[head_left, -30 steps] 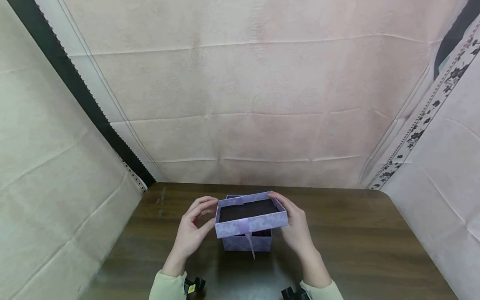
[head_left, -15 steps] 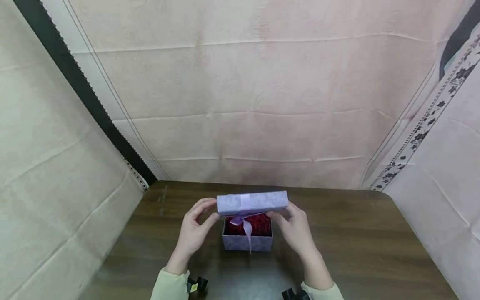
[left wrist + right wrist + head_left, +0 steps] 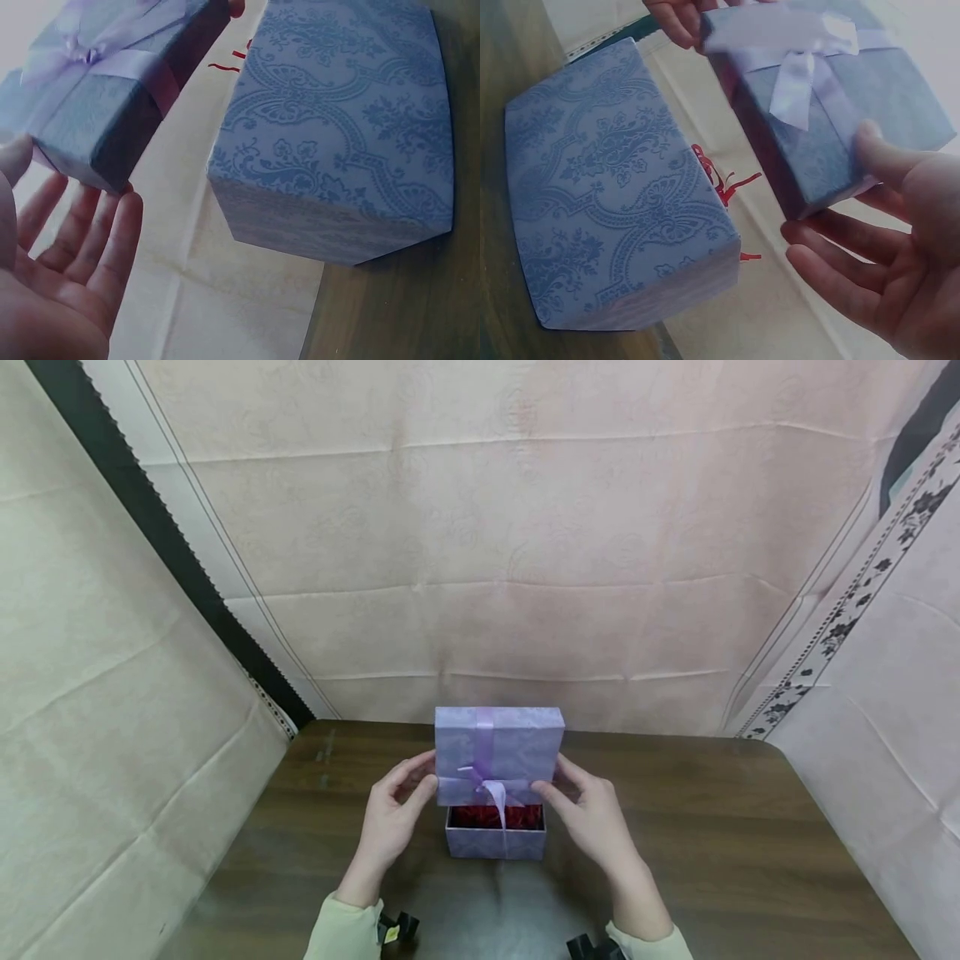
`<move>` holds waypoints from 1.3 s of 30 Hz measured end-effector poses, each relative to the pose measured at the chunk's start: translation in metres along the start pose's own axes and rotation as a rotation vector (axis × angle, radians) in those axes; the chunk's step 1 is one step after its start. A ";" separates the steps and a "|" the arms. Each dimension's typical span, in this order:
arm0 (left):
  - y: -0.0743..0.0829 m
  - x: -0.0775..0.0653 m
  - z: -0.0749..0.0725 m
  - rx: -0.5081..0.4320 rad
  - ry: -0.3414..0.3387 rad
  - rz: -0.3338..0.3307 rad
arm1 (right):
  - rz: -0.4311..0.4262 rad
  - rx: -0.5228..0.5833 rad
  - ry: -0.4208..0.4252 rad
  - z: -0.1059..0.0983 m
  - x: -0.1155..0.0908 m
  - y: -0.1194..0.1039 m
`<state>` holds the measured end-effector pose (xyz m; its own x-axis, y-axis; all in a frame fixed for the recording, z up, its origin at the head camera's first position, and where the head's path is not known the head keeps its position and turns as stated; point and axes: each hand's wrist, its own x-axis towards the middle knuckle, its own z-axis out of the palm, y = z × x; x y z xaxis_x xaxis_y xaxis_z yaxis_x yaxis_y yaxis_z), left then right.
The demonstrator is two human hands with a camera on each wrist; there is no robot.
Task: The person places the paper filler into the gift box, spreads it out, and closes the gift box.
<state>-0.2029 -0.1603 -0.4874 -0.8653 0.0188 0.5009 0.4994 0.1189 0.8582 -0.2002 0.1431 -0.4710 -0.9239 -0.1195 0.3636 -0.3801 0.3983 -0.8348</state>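
Both hands hold a lavender gift-box lid (image 3: 517, 739) up above its box, tilted so its top faces me. A pale purple ribbon with a bow (image 3: 799, 82) crosses the lid. My left hand (image 3: 393, 810) grips the lid's left end, thumb in front and fingertips at its edge, as the left wrist view shows. At the other end my right hand (image 3: 596, 814) pinches it, thumb on the top face and fingers underneath. Below stands the patterned box base (image 3: 337, 127), upright on the table, with red shredded filling (image 3: 498, 817) inside. The lid hides the base's back part.
The brown wooden table (image 3: 712, 843) extends to both sides of the box. A pale cloth (image 3: 525, 568) hangs behind it, with further cloth sides left and right. Dark wrist mounts (image 3: 397, 928) sit by the sleeves.
The lid was open side toward me, its dark inside showing; it has turned over so its ribboned top faces me. Its far edge rose, and the red filling came into sight.
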 end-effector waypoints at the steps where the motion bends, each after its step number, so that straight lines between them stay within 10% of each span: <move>1: 0.000 0.000 0.000 0.003 0.012 -0.017 | 0.008 -0.001 -0.009 0.000 0.000 0.000; 19: -0.003 0.002 0.007 0.054 -0.039 -0.275 | 0.242 -0.062 -0.093 -0.001 0.001 -0.007; 39: -0.006 -0.002 0.010 0.220 -0.126 -0.380 | 0.348 -0.074 -0.171 0.004 -0.003 0.001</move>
<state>-0.2041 -0.1512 -0.4946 -0.9906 0.0526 0.1261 0.1365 0.3486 0.9273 -0.1979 0.1399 -0.4746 -0.9934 -0.1134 -0.0151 -0.0446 0.5057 -0.8616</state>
